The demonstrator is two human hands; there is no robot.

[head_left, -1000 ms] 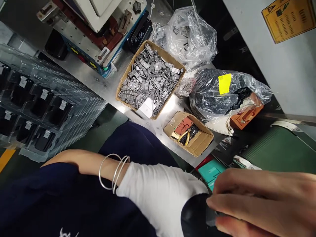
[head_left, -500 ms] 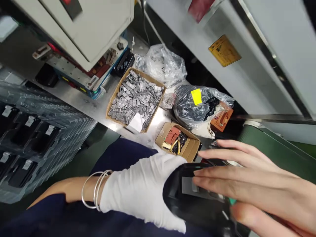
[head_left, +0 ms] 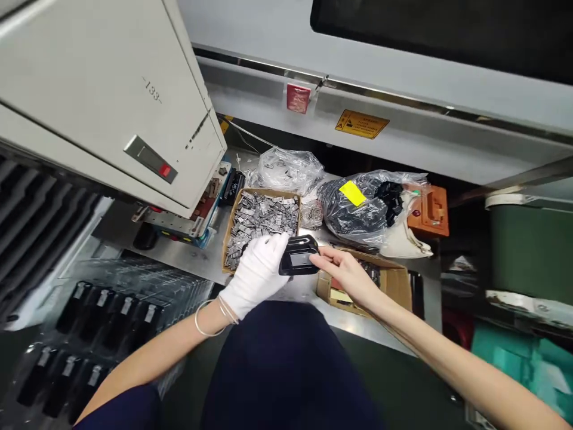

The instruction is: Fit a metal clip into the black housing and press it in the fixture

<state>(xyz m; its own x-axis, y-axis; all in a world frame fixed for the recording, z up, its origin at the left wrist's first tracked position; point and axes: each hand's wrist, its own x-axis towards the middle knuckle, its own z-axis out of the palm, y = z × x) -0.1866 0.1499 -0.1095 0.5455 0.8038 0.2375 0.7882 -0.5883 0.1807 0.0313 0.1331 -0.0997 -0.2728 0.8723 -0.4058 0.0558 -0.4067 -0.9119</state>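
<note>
Left hand: the left hand (head_left: 259,272), in a white glove, grips the near-left end of the black housing (head_left: 299,263), fingers curled round its edge; thin bangles (head_left: 210,313) ring the wrist.
Right hand: the right hand (head_left: 345,272) is bare and pinches the right end of the black housing between thumb and fingers.
Black housing: a dark, rounded plastic part with a pale rectangular window on its face, held level between both hands above the near edge of the bench (head_left: 179,257), just right of the box of metal clips.
Box of metal clips: an open cardboard box of metal clips (head_left: 262,222), full of small grey stamped pieces, sits on the bench just behind the gloved hand.
Small carton: a second, small carton (head_left: 394,280) lies under and right of the bare hand; its contents are mostly hidden.
Bags: a clear bag (head_left: 286,170) sits at the far side, and right of it a dark bag (head_left: 358,209) with a yellow label, both lying on the bench.
Orange part: an orange part (head_left: 428,210) rests just right of the dark bag.
Press: a grey press (head_left: 111,101) overhangs the left of the bench, marked 133, with a red button on its front.
Trays: stacked clear trays (head_left: 102,316) holding black parts stand near left, below bench level.
</note>
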